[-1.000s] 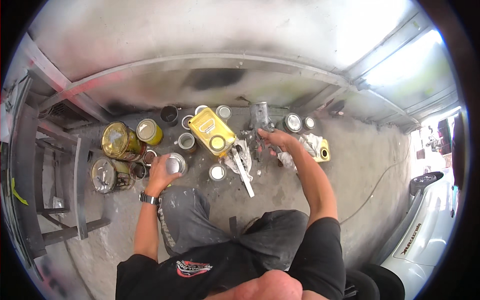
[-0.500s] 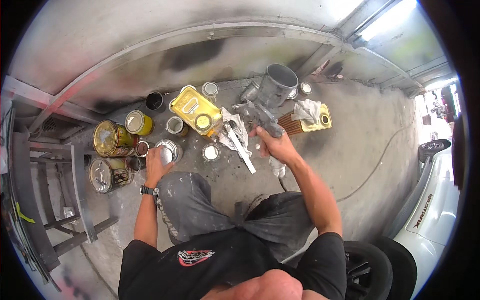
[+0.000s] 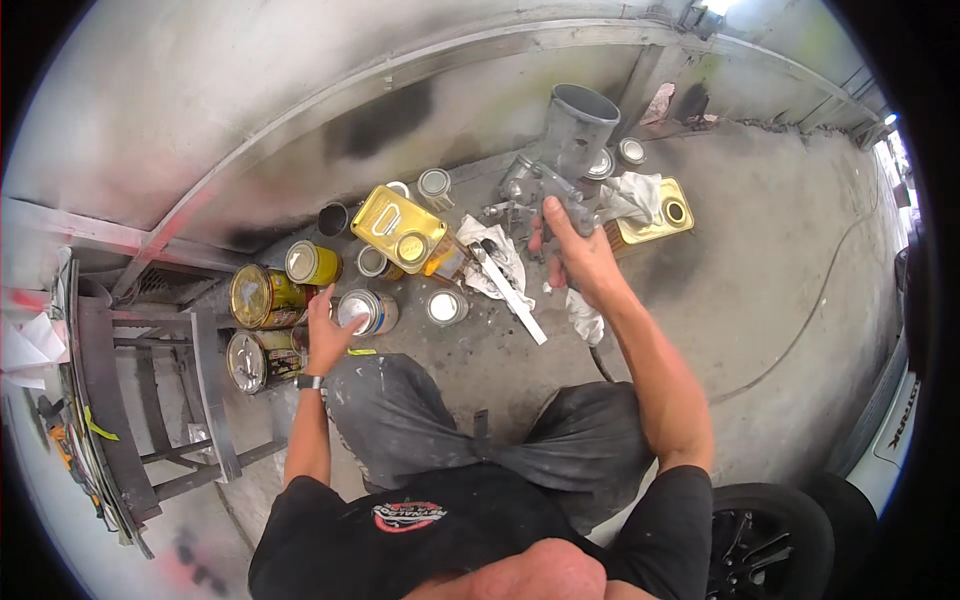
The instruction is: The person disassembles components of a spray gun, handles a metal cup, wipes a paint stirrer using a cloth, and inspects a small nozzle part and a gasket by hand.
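My right hand [image 3: 582,255] is closed round the handle of a grey spray gun [image 3: 548,200], held above the floor. A grey, open-topped cup [image 3: 585,130] sits on top of the gun. A white cloth [image 3: 585,318] and a dark hose hang below that hand. Beside a round metal can [image 3: 375,314] with a pale lid, my left hand [image 3: 330,338] has its fingers and thumb spread. Its thumb is close to the can's near side; whether they touch, I cannot tell. Yellow paint cans [image 3: 265,296] stand just left of those fingers.
Across the middle are a yellow rectangular tin [image 3: 398,230], a stained rag [image 3: 495,262], a white strip [image 3: 512,300] and small cans. Another yellow tin [image 3: 672,212] lies under a cloth at right. A metal stand [image 3: 210,390] is at left; a car wheel [image 3: 765,545] sits lower right.
My left hand has come off the lid of the can and spread beside it. My right hand still holds the spray gun, now tilted differently. The view has shifted.
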`<state>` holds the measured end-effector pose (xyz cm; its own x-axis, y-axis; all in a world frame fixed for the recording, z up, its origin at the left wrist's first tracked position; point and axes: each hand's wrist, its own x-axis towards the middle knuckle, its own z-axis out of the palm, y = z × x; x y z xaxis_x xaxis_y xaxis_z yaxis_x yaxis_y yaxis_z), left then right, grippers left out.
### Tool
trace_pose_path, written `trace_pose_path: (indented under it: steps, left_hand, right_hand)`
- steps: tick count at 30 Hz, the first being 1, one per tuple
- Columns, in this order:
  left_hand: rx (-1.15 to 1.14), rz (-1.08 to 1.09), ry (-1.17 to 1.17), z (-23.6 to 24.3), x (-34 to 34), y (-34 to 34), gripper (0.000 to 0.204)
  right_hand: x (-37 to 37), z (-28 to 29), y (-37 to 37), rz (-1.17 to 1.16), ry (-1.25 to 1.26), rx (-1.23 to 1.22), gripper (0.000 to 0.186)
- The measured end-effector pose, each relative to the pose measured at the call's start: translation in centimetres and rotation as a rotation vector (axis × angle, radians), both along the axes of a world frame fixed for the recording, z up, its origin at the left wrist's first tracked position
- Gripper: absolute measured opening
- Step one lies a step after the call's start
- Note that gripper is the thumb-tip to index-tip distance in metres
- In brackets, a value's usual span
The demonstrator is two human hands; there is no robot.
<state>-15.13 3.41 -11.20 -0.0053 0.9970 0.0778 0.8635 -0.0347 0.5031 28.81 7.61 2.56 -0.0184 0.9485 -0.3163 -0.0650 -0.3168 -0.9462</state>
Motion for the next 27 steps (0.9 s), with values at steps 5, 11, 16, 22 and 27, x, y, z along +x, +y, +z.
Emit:
trace_pose_path:
  steps: [5,11,16,22,27]
  left_hand:
    - [-0.227,-0.287,-0.348,14.7,9.9,1.5,0.022]
    - [-0.392,-0.427,-0.793,9.5,25.1,-0.7,0.025]
    - [-0.601,-0.242,-1.383,5.8,28.2,-1.4,0.024]
    - [-0.581,-0.287,-1.418,5.3,28.8,-1.2,0.024]
    - [-0.557,-0.249,-1.406,5.0,29.6,-1.7,0.022]
  right_hand:
    - [-0.7,0.3,0.0,-0.047,0.061,0.014,0.056]
    - [-2.0,0.4,0.1,-0.15,0.156,0.007,0.055]
    - [-2.7,0.9,-0.3,-0.153,0.173,0.024,0.054]
    - [-2.1,0.8,-0.6,-0.188,0.16,-0.005,0.057]
    - [-2.1,0.5,-0.8,-0.229,0.092,0.0,0.062]
